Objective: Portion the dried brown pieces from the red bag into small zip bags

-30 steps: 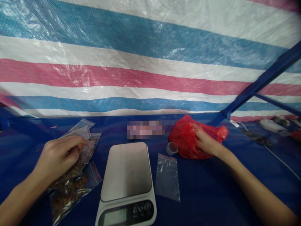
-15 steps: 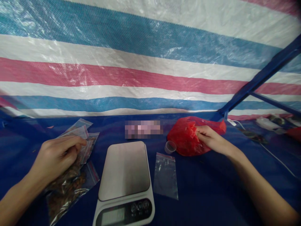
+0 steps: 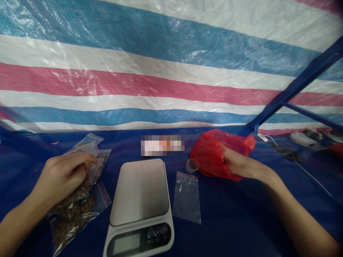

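My left hand (image 3: 66, 175) lies over a pile of clear zip bags with brown pieces inside (image 3: 76, 217). Its fingers are curled at the upper bag's edge; what they hold, if anything, is hidden. My right hand (image 3: 238, 162) reaches into the mouth of a red plastic bag (image 3: 207, 153), which hides its fingers. A small clear cup (image 3: 192, 165) lies tilted against the red bag's left side. Below the cup, an unfilled zip bag (image 3: 187, 200) lies flat. Between my hands stands a kitchen scale (image 3: 140, 192), its metal plate bare and its display too faint to read.
Behind the scale lies a blurred-out flat item (image 3: 162, 145). A striped plastic sheet (image 3: 150, 82) hangs at the back of the blue surface. On the right are a blue metal frame bar (image 3: 297, 87), a white cable (image 3: 313, 178) and clear-wrapped items (image 3: 304, 139).
My right hand has gone from gripping the red bag's gathered opening to inside it, and the bag's mouth is wider. My left hand has stayed on the zip bags. The view has shifted slightly.
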`<act>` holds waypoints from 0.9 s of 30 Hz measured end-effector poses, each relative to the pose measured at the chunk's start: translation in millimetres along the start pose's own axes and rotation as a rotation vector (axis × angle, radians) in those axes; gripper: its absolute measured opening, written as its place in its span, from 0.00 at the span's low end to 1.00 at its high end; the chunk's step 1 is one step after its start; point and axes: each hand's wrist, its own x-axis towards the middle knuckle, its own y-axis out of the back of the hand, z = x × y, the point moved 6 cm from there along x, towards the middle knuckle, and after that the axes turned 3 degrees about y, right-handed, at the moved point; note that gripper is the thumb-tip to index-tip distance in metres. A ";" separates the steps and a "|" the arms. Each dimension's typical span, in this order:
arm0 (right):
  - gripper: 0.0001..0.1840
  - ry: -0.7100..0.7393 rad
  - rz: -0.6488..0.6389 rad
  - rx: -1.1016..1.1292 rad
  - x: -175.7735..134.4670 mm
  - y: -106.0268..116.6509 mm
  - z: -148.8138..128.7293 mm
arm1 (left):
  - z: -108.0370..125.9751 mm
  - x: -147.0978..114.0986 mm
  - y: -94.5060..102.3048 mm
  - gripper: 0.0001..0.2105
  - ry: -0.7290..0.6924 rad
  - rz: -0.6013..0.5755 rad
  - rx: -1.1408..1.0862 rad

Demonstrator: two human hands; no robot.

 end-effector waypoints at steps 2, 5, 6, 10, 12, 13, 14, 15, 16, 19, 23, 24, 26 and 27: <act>0.20 0.028 -0.034 -0.052 -0.6 -10.2 5.1 | -1.7 -0.8 -0.8 0.13 0.010 -0.009 0.005; 0.21 0.053 0.016 -0.124 2.4 -17.9 8.0 | -5.0 -2.3 -2.2 0.13 0.029 -0.012 0.009; 0.21 0.062 0.032 -0.140 4.3 -19.4 7.4 | -6.1 -2.5 -2.7 0.14 0.037 -0.015 0.009; 0.26 0.090 0.008 -0.142 11.7 -21.7 -0.5 | -5.6 -1.7 -2.1 0.14 0.042 -0.014 0.015; 0.29 0.100 0.003 -0.121 13.9 -19.5 -6.5 | -3.8 -1.1 -1.2 0.14 0.030 -0.014 0.013; 0.30 0.107 0.011 -0.109 14.7 -18.0 -9.5 | -3.2 -0.9 -0.8 0.14 0.024 -0.012 0.010; 0.30 0.113 0.026 -0.098 15.4 -16.4 -12.1 | -3.0 -0.9 -0.7 0.13 0.023 -0.012 0.007; 0.29 0.118 0.040 -0.090 15.9 -15.1 -14.1 | -3.3 -1.1 -0.7 0.13 0.024 -0.010 0.005; 0.28 0.123 0.051 -0.086 16.3 -14.3 -15.3 | -3.9 -1.5 -1.0 0.13 0.026 -0.008 0.004; 0.25 0.136 0.057 -0.089 17.0 -14.1 -14.2 | -6.2 -3.1 -2.3 0.13 0.034 -0.005 -0.006; 0.19 0.157 0.067 -0.082 16.7 -12.0 -9.4 | -8.6 -4.8 -3.7 0.13 0.056 -0.029 -0.022; 0.18 0.164 0.075 -0.081 16.6 -10.9 -9.3 | -8.7 -5.0 -3.7 0.13 0.059 -0.035 -0.023; 0.17 0.175 0.092 -0.087 16.3 -8.9 -10.5 | -8.8 -5.4 -3.4 0.13 0.058 -0.039 -0.020; 0.17 0.173 0.101 -0.091 16.2 -8.4 -11.3 | -8.9 -5.6 -2.9 0.13 0.057 -0.032 -0.018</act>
